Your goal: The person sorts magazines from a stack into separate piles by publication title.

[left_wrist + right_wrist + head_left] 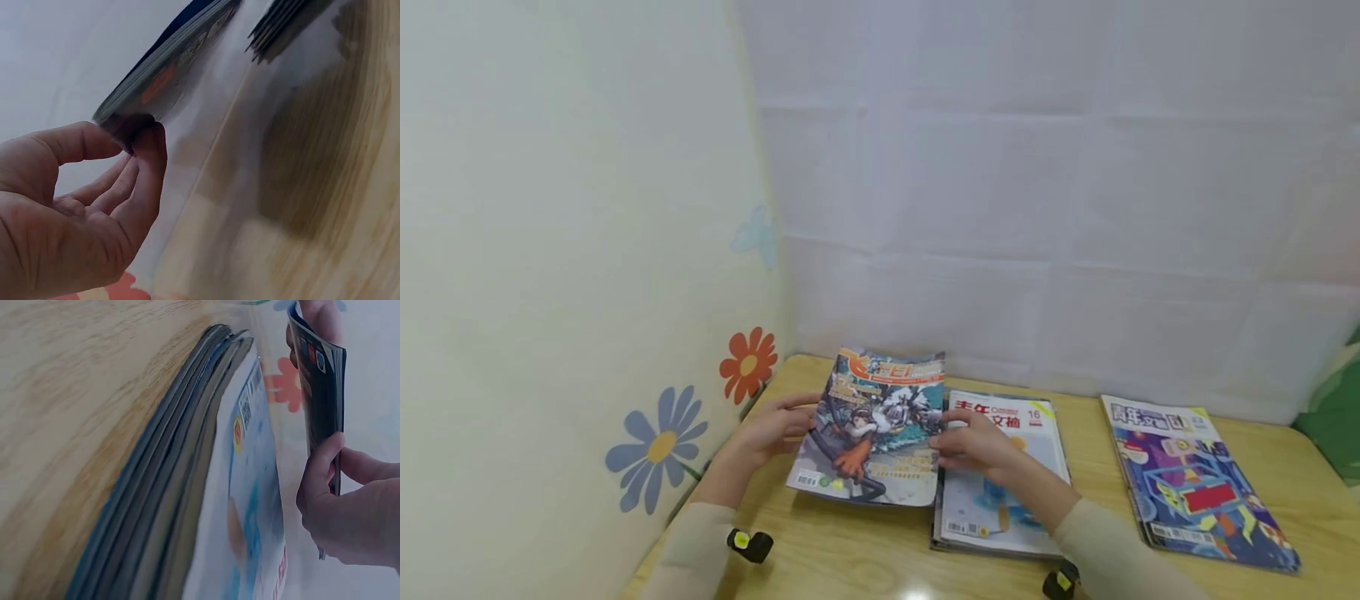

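Note:
A comic magazine (880,417) with an orange title and a cartoon figure on its cover is lifted off the table, its front tilted up toward the head camera. My left hand (772,429) pinches its left edge between thumb and fingers. On the opposite edge, my right hand (976,446) grips it the same way. The right wrist view shows its dark back cover (322,387) and both hands on it. Just right of the comic lies a stack of magazines (1000,508), a white cover with red lettering on top, partly hidden by my right hand and forearm.
Farther right on the wooden table (850,554) lies a purple and blue magazine pile (1202,475). A wall with painted flowers (660,447) stands close on the left, and a white cloth (962,208) hangs behind the table.

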Tool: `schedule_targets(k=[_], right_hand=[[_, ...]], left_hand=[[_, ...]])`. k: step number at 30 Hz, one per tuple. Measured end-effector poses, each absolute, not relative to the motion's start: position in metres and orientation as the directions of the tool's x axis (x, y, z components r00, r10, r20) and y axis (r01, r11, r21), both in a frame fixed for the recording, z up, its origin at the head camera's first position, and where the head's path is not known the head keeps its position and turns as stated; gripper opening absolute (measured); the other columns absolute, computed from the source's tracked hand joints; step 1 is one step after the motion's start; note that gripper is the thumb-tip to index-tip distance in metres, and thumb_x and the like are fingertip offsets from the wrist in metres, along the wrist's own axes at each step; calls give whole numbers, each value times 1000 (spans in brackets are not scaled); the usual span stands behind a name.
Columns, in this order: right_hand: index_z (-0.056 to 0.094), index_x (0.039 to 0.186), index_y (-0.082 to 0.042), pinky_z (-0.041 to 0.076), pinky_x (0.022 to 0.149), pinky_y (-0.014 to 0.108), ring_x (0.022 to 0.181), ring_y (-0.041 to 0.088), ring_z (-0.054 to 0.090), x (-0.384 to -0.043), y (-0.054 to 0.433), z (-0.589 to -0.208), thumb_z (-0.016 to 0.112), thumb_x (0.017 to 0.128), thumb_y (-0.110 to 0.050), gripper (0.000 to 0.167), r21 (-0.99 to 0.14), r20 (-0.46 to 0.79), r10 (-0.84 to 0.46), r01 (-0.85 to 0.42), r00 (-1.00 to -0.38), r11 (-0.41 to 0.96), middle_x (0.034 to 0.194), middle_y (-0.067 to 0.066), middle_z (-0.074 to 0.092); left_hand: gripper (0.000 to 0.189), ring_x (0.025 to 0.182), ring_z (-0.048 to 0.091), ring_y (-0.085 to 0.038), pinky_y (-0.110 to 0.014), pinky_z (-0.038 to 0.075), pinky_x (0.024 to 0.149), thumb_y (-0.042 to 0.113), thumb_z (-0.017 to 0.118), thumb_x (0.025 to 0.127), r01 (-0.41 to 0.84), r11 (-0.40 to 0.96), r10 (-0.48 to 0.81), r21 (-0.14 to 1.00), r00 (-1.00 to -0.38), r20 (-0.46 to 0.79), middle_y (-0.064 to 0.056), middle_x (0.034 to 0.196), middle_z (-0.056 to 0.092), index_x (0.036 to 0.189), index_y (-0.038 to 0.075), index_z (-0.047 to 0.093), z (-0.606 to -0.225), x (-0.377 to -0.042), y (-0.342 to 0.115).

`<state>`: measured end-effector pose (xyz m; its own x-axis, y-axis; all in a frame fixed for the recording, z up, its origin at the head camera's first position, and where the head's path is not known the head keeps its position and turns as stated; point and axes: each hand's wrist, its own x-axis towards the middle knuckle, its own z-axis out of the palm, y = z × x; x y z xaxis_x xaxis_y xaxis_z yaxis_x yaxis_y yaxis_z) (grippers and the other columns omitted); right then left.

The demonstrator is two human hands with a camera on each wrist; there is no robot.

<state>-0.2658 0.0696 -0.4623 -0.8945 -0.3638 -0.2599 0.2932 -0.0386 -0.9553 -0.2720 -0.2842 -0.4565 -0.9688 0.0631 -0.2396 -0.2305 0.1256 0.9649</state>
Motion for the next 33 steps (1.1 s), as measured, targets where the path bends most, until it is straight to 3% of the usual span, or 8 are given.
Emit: schedule_targets(k=[7, 17, 25, 33], right_hand=[[41, 139, 9, 61, 69, 33, 69, 18, 66, -270, 31, -465, 71, 88, 6, 59, -964, -253, -373, 267, -893, 16, 93, 20, 67], [40, 135, 12, 61, 63, 32, 58, 18, 66, -274, -3, -470, 72, 85, 13, 59, -959, -282, -334, 278, -900, 60, 95, 24, 64], [47, 124, 10, 62, 67, 37, 60, 19, 64, -283, -11, -475, 73, 83, 14, 49, -948, -313, -280, 282, -908, 145, 94, 22, 64], [53, 118, 10, 62, 66, 36, 59, 19, 66, -286, -8, -477, 74, 84, 11, 40, -939, -323, -266, 272, -908, 209, 91, 21, 66]], left_hand=[[59, 95, 68, -23, -37, 56, 77, 5, 61, 93, -271, 127, 22, 954, -961, -276, -14, 118, 70, 150, 1, 47, -467, -280, -309], [52, 112, 60, -29, -40, 53, 90, 6, 57, 98, -296, 218, -79, 930, -955, -285, -24, 140, 55, 149, -2, 48, -473, -279, -323], [45, 88, 62, -22, -31, 51, 69, -2, 61, 92, -232, 335, -114, 913, -972, -205, -21, 117, 67, 136, -9, 58, -473, -281, -319], [43, 87, 60, -24, -30, 50, 66, -5, 62, 90, -199, 497, -129, 844, -979, -155, -21, 110, 67, 132, -12, 58, -471, -286, -316]])
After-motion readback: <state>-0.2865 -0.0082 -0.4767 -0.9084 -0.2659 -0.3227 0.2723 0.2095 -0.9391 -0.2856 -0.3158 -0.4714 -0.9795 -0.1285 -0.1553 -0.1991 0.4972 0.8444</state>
